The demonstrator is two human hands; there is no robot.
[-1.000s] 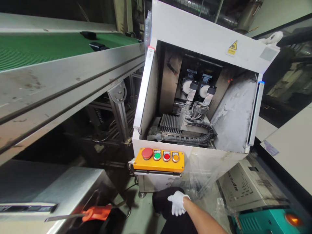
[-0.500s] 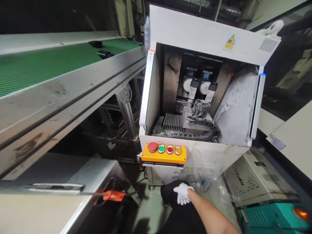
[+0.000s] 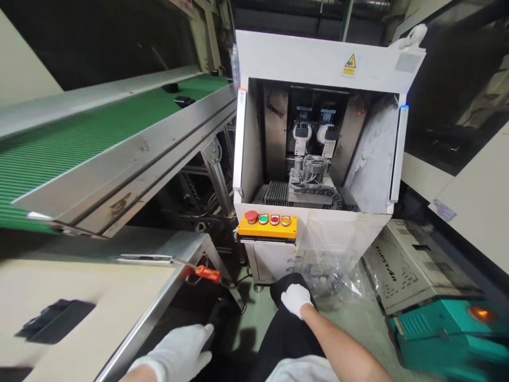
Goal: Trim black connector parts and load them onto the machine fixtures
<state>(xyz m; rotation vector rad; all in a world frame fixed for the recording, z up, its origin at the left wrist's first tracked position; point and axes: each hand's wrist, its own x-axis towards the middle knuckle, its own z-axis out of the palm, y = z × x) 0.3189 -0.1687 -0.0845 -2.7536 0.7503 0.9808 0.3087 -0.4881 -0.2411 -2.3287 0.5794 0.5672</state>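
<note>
My left hand (image 3: 181,350), in a white glove, is at the lower left beside the front edge of a work table (image 3: 135,323). Its fingers stretch out with the thumb apart, and nothing is in it. My right hand (image 3: 296,300), also in a white glove, rests on my knee in dark trousers with its fingers curled in; I see no object in it. Nearest the left hand on the table are a dark plastic part (image 3: 58,321) and a tool with an orange handle (image 3: 208,274) that sticks out past the table's edge.
Ahead stands a white machine (image 3: 330,58) with an open bay holding two fixtures. On its front is a yellow button box (image 3: 267,228). A green conveyor belt (image 3: 119,114) carries dark parts at left. A grey box unit (image 3: 417,265) and a teal machine (image 3: 433,329) stand at right.
My left hand has come into view at the lower left. The view has shifted, showing more of the table and the dark part on it. My right hand stays on the knee.
</note>
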